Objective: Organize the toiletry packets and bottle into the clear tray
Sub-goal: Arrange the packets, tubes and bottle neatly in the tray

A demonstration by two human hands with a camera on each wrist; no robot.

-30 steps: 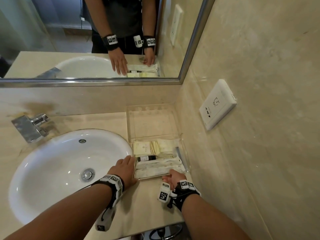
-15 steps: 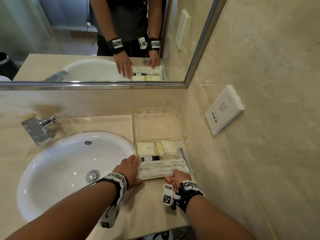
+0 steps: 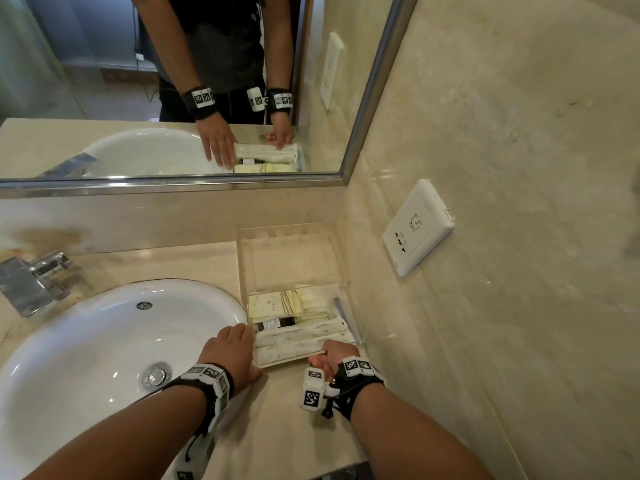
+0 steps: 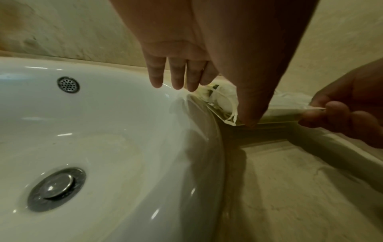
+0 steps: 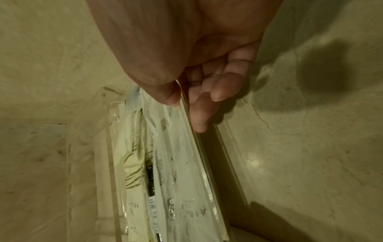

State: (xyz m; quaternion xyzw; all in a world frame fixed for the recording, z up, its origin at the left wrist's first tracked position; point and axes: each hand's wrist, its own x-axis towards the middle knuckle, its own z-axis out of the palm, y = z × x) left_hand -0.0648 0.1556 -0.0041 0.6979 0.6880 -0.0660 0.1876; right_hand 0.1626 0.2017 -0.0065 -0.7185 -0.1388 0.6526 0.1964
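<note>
The clear tray [image 3: 350,306] sits on the counter to the right of the sink, close to the side wall. It holds cream packets [image 3: 273,303], long white packets [image 3: 298,342] and a small dark bottle [image 3: 277,324] lying between them. My left hand [image 3: 242,337] rests against the tray's left wall with straight fingers [image 4: 178,78], thumb at the near left corner. My right hand [image 3: 332,353] pinches the tray's near rim [image 5: 199,139], thumb inside and fingers outside. The bottle [image 5: 150,183] shows through the packets in the right wrist view.
A second, empty clear tray [image 3: 242,258] lies just behind the filled one, against the back wall. The white sink [image 3: 104,341] and chrome faucet [image 3: 31,278] are to the left. A wall socket [image 3: 417,226] is on the right wall, and a mirror [image 3: 173,81] hangs above.
Both hands stay where they were on the tray. The head view has shifted slightly; I cannot tell whether the tray itself has moved.
</note>
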